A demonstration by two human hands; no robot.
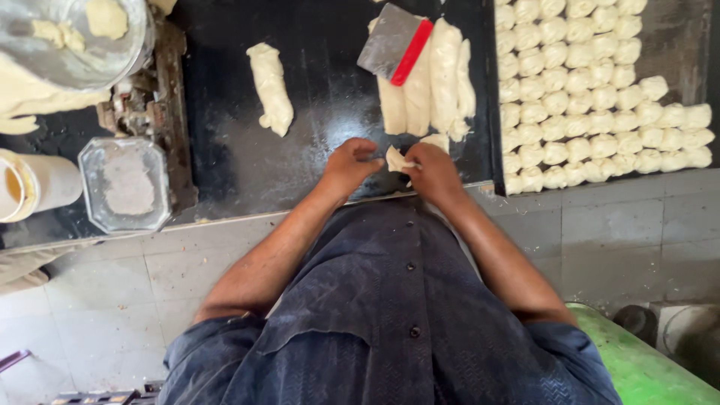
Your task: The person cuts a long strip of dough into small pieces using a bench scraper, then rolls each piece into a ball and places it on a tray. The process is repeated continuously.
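Black glossy worktop (315, 97), flour-dusted. Rows of small rounded dough balls (592, 90) fill its right side. Pale dough slabs (439, 79) at the far edge, steel scraper (390, 45) with red grip on top. Left hand (349, 166) and right hand (433, 171) pinch one small soft dough piece (395, 158) at the near edge.

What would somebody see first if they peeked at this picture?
Probably the rows of small pale dough balls packed together on the right of the dark worktop. Next, the left hand and right hand at the near edge, pinching a small piece of pale dough between them. Behind them, a metal scraper with a red handle rests on long dough strips.
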